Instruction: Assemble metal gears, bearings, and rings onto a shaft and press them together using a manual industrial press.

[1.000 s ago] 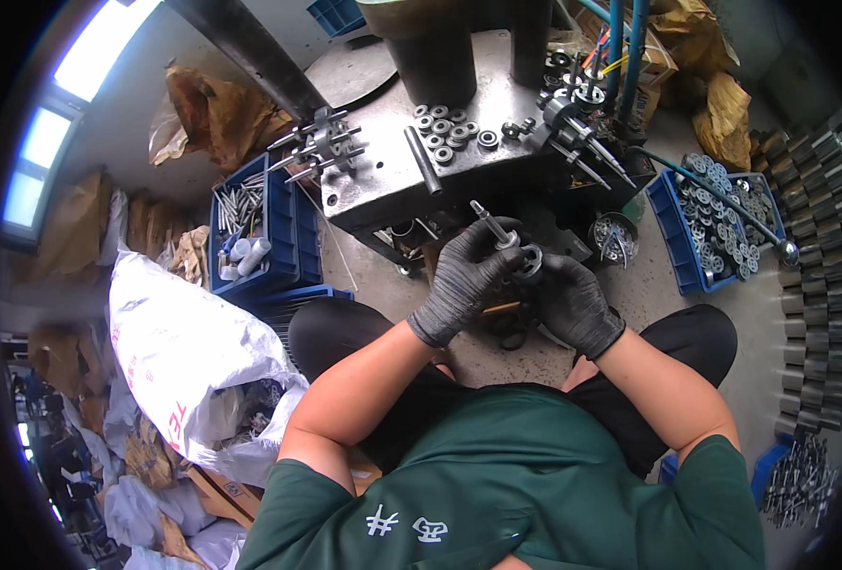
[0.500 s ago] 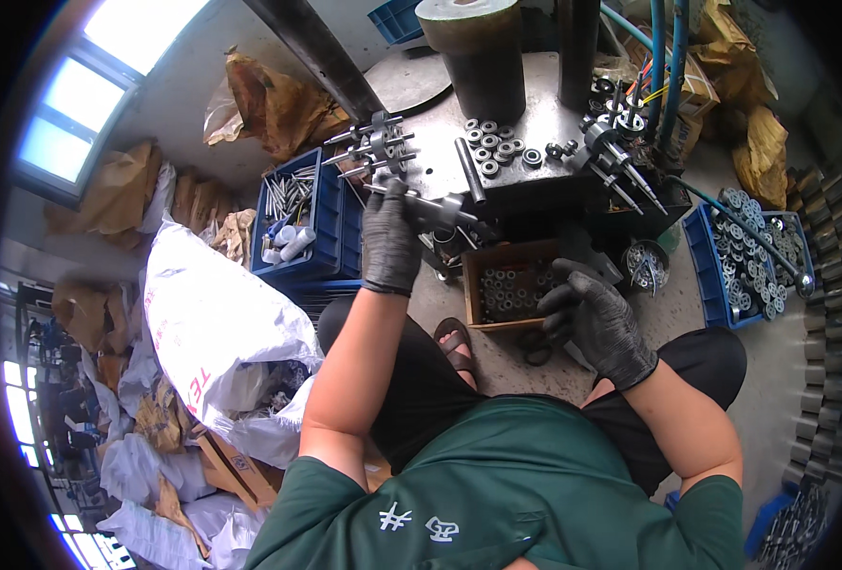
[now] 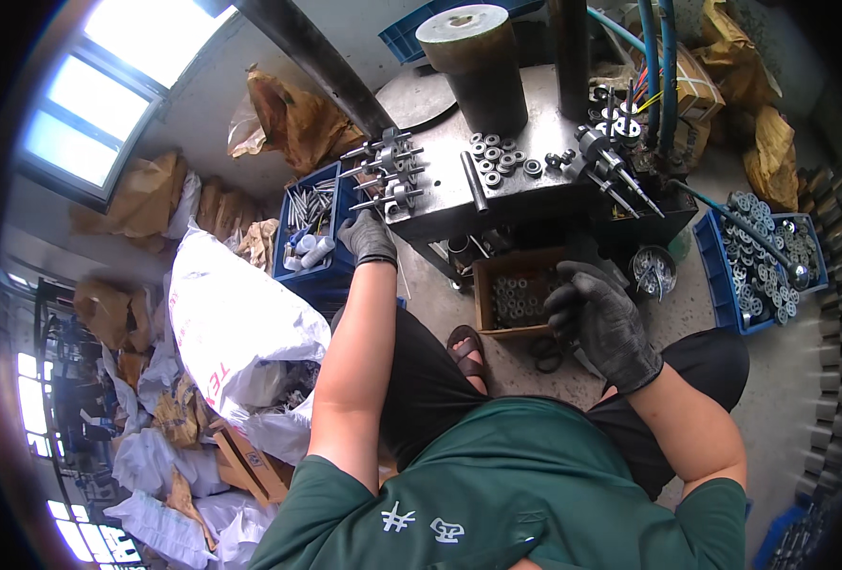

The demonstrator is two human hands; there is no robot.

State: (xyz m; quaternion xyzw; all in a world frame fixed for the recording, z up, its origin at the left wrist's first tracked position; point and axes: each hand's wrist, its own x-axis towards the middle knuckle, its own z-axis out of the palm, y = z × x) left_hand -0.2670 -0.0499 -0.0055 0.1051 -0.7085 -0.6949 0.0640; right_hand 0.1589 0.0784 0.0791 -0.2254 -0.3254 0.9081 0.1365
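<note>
My left hand (image 3: 368, 237), in a dark grey glove, is at the front left corner of the metal press table (image 3: 430, 214). It lies against the near end of a steel shaft with a thick round body (image 3: 402, 197), the nearest in a row of several such shafts (image 3: 397, 158). Its fingers are largely hidden, so their grip does not show. My right hand (image 3: 609, 323), gloved alike, hovers over my right thigh beside a wooden box of small metal rings (image 3: 511, 332). Its fingers are loosely bent and apart, with nothing visible in them.
On the table are a bar (image 3: 474, 180), several bearings (image 3: 493, 157), a thick metal column (image 3: 485, 85) and more shafts (image 3: 620, 171). Blue crates stand left (image 3: 293, 275) and right (image 3: 725, 304). A white sack (image 3: 236, 313) leans by my left arm. A metal bowl (image 3: 653, 271) sits under the table's right side.
My left hand has moved left and down with the shaft, which now lies in the row at the table's left edge. My right hand has barely moved. The view has shifted slightly.
</note>
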